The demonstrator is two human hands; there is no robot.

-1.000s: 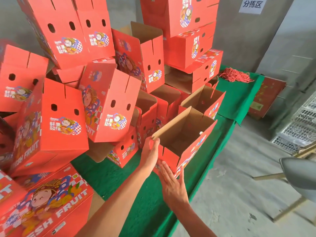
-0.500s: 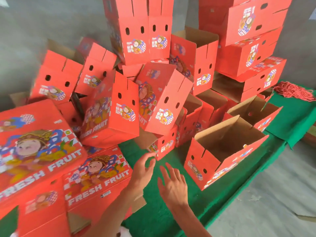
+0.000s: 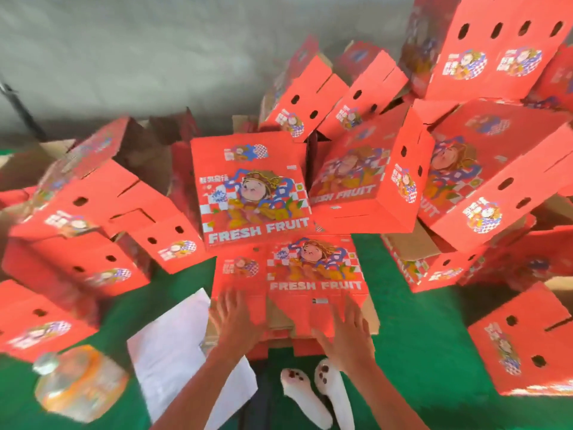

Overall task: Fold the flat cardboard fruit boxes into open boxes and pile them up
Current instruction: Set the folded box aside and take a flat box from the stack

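a: where are the hands?

b: both are low in the middle. the left hand (image 3: 233, 321) lies flat on the near left corner of the flat box (image 3: 313, 274), and its fingers (image 3: 228, 302) are spread wide. the right hand (image 3: 347, 330) lies flat on the near right corner, fingers spread too. no finger is curled round anything.

a: where is the flat box?

b: on top of a small stack of flat boxes (image 3: 285, 339) at the near edge of the bench (image 3: 418, 305), which has a green cloth on it. the flat box is red, with a cartoon child and the words "fresh fruit".

a: what is behind it?

b: at 12 o'clock from the hands another red box (image 3: 251, 190) shows the same picture, tipped up and touching the far edge of the flat one. past it is a big jumbled pile of folded boxes (image 3: 434, 150), leaning all ways, with little dark holes in their sides.

a: and to the sides?

b: at 9 o'clock more red boxes (image 3: 93, 225) lie tumbled together. at 3 o'clock one folded box (image 3: 527, 342) sits alone near the edge of the picture. at 8 o'clock is a sheet of white paper (image 3: 173, 352), just beside the left hand. at 7 o'clock a clear bottle with an orange label (image 3: 77, 383) lies on its side. it is blurry.

a: anything under the hands?

b: at 6 o'clock, two white slippers (image 3: 319, 395) with little paw marks.
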